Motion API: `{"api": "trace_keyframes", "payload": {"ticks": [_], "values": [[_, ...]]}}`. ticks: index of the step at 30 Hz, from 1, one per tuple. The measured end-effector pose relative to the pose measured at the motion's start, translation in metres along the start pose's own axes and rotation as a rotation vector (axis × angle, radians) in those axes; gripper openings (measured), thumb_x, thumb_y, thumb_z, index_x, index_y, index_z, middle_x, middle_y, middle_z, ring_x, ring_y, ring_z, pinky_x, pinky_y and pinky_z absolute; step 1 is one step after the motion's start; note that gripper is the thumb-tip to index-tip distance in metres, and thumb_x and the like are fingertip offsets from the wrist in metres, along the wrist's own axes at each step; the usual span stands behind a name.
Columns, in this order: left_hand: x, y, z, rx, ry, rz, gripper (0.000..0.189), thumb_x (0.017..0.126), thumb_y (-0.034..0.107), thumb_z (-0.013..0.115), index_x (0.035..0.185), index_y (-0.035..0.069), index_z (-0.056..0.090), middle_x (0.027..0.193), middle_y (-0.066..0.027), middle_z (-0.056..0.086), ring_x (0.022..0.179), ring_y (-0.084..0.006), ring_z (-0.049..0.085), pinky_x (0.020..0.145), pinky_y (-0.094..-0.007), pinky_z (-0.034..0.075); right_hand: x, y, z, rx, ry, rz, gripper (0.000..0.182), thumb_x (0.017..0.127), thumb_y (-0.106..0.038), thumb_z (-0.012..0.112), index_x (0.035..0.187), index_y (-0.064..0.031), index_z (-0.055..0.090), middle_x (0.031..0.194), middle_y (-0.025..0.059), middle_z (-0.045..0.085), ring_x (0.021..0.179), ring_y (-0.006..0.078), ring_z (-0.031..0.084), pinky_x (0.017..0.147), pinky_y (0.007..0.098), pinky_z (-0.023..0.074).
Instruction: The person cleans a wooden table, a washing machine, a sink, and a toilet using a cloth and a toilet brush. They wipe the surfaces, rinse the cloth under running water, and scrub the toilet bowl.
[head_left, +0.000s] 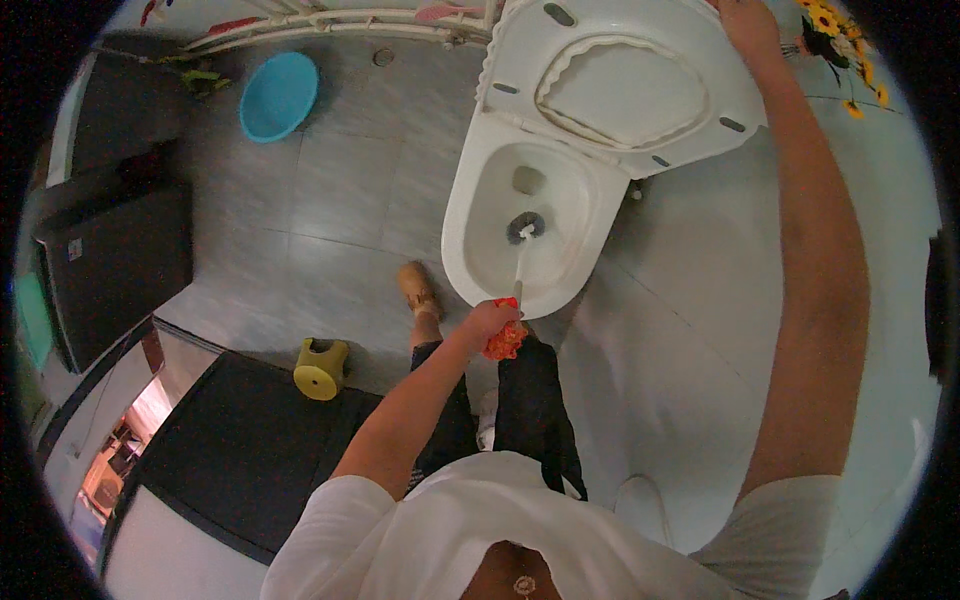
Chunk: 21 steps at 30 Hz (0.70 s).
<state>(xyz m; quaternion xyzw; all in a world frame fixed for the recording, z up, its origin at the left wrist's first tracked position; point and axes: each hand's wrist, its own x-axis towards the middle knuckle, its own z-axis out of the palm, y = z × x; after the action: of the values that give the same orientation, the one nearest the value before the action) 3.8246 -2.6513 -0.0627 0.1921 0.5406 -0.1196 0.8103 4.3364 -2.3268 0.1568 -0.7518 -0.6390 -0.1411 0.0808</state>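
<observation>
My left hand (491, 321) grips the handle of a toilet brush (523, 262), with a crumpled red-orange bag or cloth (505, 342) bunched at the grip. The brush's dark bristle head is down inside the bowl of a white toilet (459, 247). Its seat and lid (622, 90) are raised, and a frilled trim runs around the seat opening. At the upper right, my right hand (748, 30) reaches past the lid's edge. Its fingers meet the picture's rim, where a bit of red shows, so what they touch is unclear.
Artificial sunflowers (825, 22) stand by my right forearm. On the grey tiled floor are a blue basin (279, 97) and a yellow stool (321, 371). A dark bin-like container (120, 262) is at the left. White pipes (337, 22) run along the far wall.
</observation>
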Motion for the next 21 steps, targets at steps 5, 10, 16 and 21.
{"api": "trace_keyframes", "payload": {"ticks": [5, 10, 16, 21], "values": [[-0.041, -0.015, 0.004, 0.466, 0.224, 0.131, 0.032, 0.08, 0.025, 0.068, 0.101, 0.0, 0.068, 0.084, -0.0155, 0.07, 0.077, -0.0266, 0.069, 0.071, -0.0379, 0.054, -0.084, -0.151, -0.098, 0.421, 0.245, -0.032, 0.031, 0.103, -0.024, 0.04, 0.109, -0.0062, 0.064, 0.1, 0.0115, 0.069, 0.088, 0.0264, 0.066, 0.081, 0.0338, 0.0503], [-0.057, -0.045, 0.016, 0.496, 0.22, 0.281, 0.034, 0.082, 0.024, 0.069, 0.108, 0.004, 0.062, 0.084, -0.0145, 0.069, 0.074, -0.0252, 0.069, 0.067, -0.0405, 0.056, -0.334, -0.246, -0.049, 0.602, -0.533, 0.42, 0.025, 0.098, -0.025, 0.053, 0.113, -0.0056, 0.059, 0.101, 0.0165, 0.068, 0.091, 0.0371, 0.065, 0.08, 0.0454, 0.0527], [-0.082, -0.062, 0.029, 0.62, 0.314, 0.29, 0.047, 0.079, 0.02, 0.072, 0.12, 0.006, 0.053, 0.096, -0.0196, 0.066, 0.088, -0.0383, 0.067, 0.076, -0.0448, 0.055, -0.493, -0.323, 0.016, 1.536, -1.024, 1.135, 0.036, 0.099, -0.026, 0.057, 0.128, -0.0053, 0.055, 0.108, 0.0083, 0.068, 0.093, 0.0193, 0.065, 0.082, 0.0328, 0.053], [-0.07, -0.095, 0.021, 0.737, 0.256, 0.519, 0.05, 0.076, 0.018, 0.073, 0.122, 0.008, 0.056, 0.097, -0.0192, 0.068, 0.088, -0.039, 0.067, 0.077, -0.0442, 0.055, -0.53, -0.321, 0.029, 1.662, -0.821, 1.099, 0.028, 0.1, -0.019, 0.053, 0.123, -0.0035, 0.056, 0.104, 0.0059, 0.067, 0.087, 0.0159, 0.063, 0.083, 0.0288, 0.0509]]}}
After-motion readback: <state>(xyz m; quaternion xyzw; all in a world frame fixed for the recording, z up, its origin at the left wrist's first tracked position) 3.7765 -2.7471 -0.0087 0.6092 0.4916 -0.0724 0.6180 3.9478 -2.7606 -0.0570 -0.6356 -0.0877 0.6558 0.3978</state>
